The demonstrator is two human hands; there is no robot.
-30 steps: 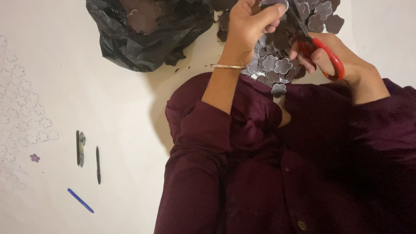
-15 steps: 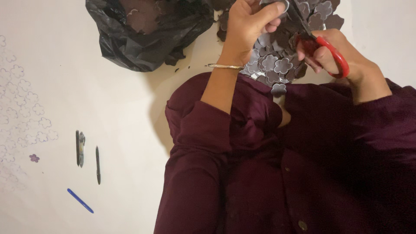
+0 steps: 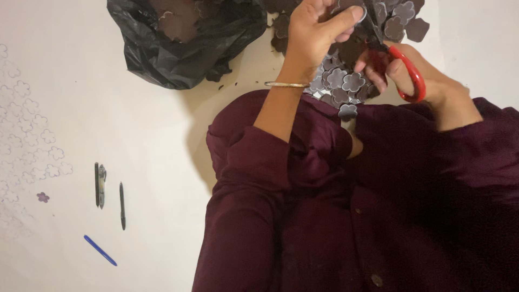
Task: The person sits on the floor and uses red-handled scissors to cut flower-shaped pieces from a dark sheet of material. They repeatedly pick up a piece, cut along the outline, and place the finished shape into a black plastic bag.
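Head view, one entry. Left hand [image 3: 313,30]: pinching a small dark flower-shaped piece [image 3: 354,11] at the top edge. Right hand [image 3: 427,81]: closed through the red-handled scissors [image 3: 403,67], blades meeting that piece. Pile of cut flower shapes [image 3: 351,81]: on the worktop [image 3: 162,162] beneath both hands. Black plastic bag [image 3: 184,43]: just beside. Risk, judged: blades work close to the left fingertips; a slip could nick them or spoil the outline.

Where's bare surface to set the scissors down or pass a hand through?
Bare white surface lies between the black plastic bag, the maroon sleeve and the pens; more at top right past the right hand. It is crowded at top centre: flower cutouts are piled under the left hand and the red-handled scissors.
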